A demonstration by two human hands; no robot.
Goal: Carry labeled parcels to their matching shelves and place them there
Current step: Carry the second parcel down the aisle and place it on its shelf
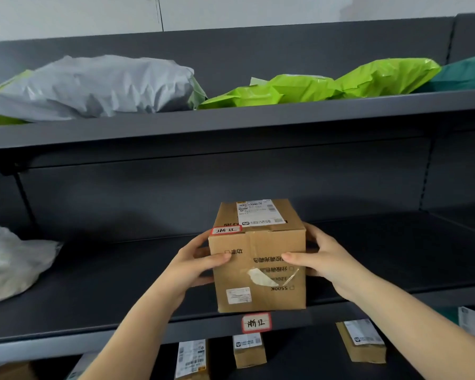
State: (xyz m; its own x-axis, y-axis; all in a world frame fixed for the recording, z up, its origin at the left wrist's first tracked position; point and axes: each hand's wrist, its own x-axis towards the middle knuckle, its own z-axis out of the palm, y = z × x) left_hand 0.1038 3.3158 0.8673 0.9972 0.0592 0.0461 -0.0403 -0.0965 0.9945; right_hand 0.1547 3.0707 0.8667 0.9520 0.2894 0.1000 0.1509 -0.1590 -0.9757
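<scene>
A brown cardboard parcel [259, 259] with a white shipping label on top and a red-framed handwritten tag on its upper left corner sits at the front of the dark middle shelf [121, 286]. My left hand [192, 266] grips its left side, thumb on the front face. My right hand [317, 259] grips its right side the same way. Right below the parcel, a red-framed tag [256, 322] on the shelf's front edge carries the same characters as the parcel's tag.
The top shelf [231, 116] holds a grey poly bag [93, 86], bright green bags [313, 83] and a dark green one [466, 75]. A pale plastic bag [8, 264] lies at the middle shelf's left end. Small labelled boxes [248, 351] stand on the shelf below.
</scene>
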